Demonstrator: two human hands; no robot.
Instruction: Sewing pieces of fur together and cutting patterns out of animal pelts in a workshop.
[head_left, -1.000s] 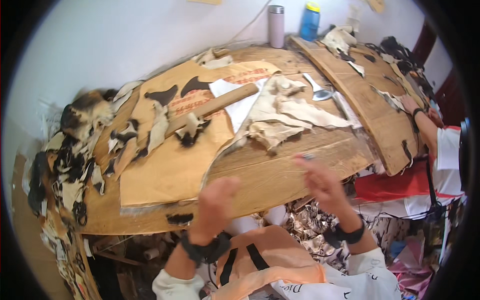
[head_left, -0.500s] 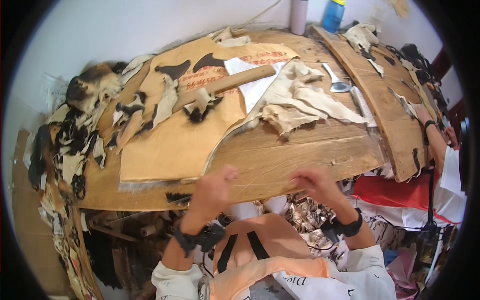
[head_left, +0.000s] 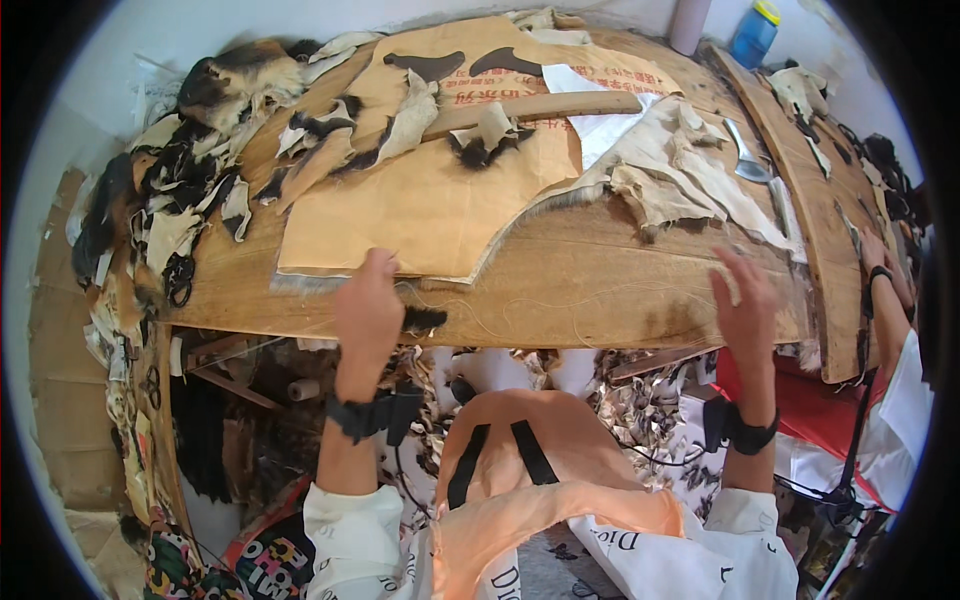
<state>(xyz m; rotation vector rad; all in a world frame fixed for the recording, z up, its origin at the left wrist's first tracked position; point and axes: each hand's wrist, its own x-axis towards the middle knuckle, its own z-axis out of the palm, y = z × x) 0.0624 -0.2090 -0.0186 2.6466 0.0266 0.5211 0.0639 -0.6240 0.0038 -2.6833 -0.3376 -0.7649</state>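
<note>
My left hand is closed at the lower edge of a tan paper sheet, its fingertips pressed together. Whatever they pinch is too small to make out. Out to the right, my right hand hovers over the table's front edge with its fingers apart. A thin pale thread lies in loose curves on the wood between the hands. Under the paper, a strip of pale fur shows along its edge. On top rest a flat wooden stick, two dark curved pieces and black-and-white fur scraps.
Pale hide pieces lie right of the paper, beside a metal tool with a broad rounded end. A long wooden board crosses the table. Fur scraps heap at left. Another person's hand works at far right. A blue bottle stands behind.
My hands have moved farther apart, and the right one has spread its fingers. The view has shifted, so the table sits higher and farther right in it.
</note>
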